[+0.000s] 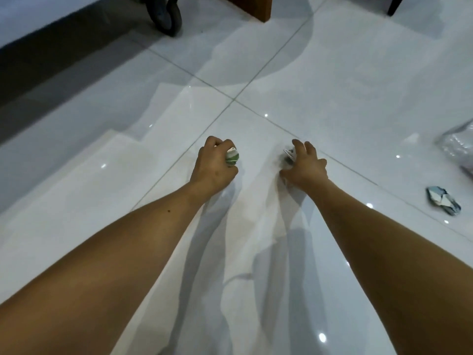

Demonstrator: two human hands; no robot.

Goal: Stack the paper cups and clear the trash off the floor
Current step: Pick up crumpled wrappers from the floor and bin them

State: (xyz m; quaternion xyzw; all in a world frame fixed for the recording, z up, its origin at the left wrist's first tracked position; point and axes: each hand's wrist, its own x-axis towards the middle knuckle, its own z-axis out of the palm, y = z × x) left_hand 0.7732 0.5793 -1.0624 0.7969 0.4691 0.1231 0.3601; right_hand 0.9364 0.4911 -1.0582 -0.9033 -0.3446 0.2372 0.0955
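The left hand point(215, 165) is curled tight around a green and white paper ball point(232, 157), just below and left of the cross of floor lines point(233, 99). The right hand point(304, 167), below and right of the cross, bends spread fingers over a small gray scrap point(289, 154). I cannot tell if they grip it. 1 more crumpled scrap point(444, 200) lies far right.

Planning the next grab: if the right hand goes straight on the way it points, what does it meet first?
The small crumpled scrap just under the fingers of the right hand; whether they touch it yet is unclear. Beyond it, bare floor.
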